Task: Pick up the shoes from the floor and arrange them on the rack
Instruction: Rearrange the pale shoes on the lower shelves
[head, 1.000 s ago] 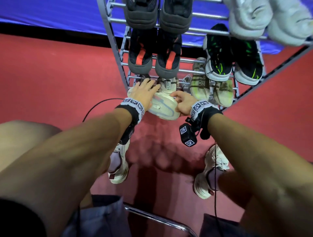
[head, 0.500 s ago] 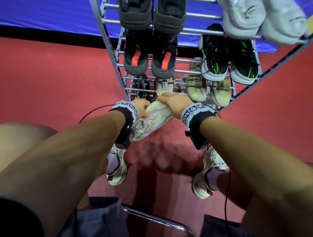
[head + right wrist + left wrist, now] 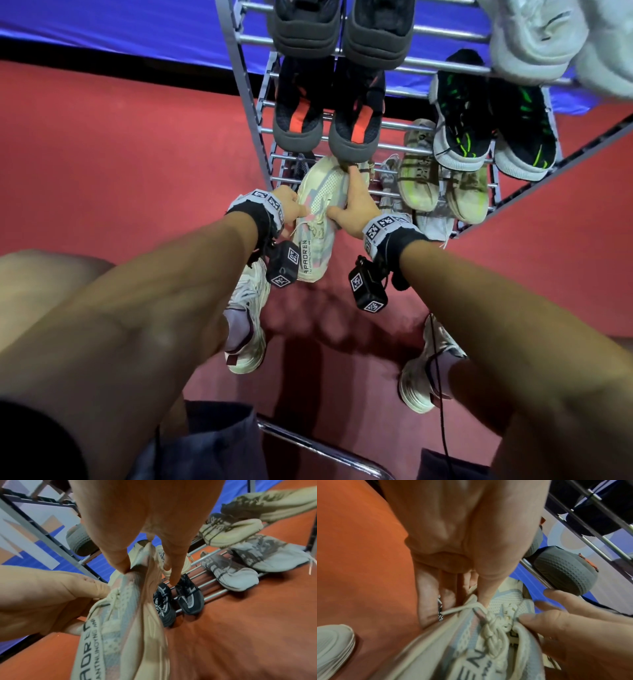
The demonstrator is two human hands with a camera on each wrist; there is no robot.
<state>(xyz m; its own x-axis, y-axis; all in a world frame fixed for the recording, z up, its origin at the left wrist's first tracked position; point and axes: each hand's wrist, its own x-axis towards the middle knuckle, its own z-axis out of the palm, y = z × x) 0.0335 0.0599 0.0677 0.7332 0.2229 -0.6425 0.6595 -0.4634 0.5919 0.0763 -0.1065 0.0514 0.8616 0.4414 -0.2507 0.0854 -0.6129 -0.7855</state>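
**Both hands on the cream sneaker at the rack's lower tiers**

Right now you hold a cream sneaker (image 3: 317, 219) with pale blue and pink panels between both hands, its toe pointing into the lower left part of the rack (image 3: 239, 68), just under the grey toe caps of the black-and-orange pair (image 3: 330, 113). Your left hand (image 3: 289, 207) grips its left side, thumb pressed down by the laces. Your right hand (image 3: 356, 202) clamps the other side, thumb on the upper and fingers stretched along toward the toe.

Below it, on the lowest tier, stands a black-and-white pair (image 3: 178, 596). Further right sit an olive-green pair (image 3: 442, 181) and a grey pair (image 3: 248, 562); higher up, a black-and-green pair (image 3: 493, 126). Under everything lies red floor (image 3: 120, 154).
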